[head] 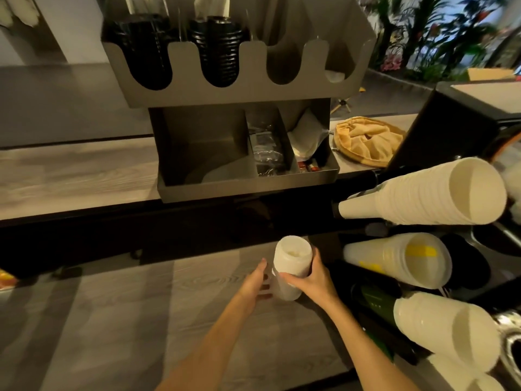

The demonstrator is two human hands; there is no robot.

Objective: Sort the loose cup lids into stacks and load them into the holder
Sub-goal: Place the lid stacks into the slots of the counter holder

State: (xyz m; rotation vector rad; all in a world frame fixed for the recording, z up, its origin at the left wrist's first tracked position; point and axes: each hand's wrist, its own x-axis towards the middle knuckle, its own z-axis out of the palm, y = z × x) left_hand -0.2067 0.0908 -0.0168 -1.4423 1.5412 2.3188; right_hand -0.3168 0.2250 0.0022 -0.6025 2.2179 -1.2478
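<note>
White lid stack (291, 266) sits upright-ish, slightly tilted, over the near wood-grain counter (141, 306), roughly centre of view, in front of the holder and below it. Right hand (311, 277) grips the stack from its right side — fingers curled round the far side, thumb across the front lower part. Left hand (255, 283) is at the stack's left side, fingers straight and held close together, fingertips touching or just beside the lower part of the stack; cannot tell if the stack's base rests on the counter or is lifted.

Metal holder (242, 80) stands on the upper counter ledge behind. Four scalloped slots on top: the two left ones are filled with black lids (152, 52), the third looks unfilled, the rightmost shows a little white at the bottom — too blurred to name. Below them, a tray section with compartments: the left one mostly bare, the middle holding clear-wrapped packets (266, 153), the right holding a white pouch (307, 136).

To the right of the holder, a tan cloth (366, 142) lies bunched on the ledge. Further right, stacks of white cups (423, 193) lie on their sides, mouths towards the viewer, one above another, with a translucent cup stack (400, 258) between them. Plants (439, 32) in the far right background.
</note>
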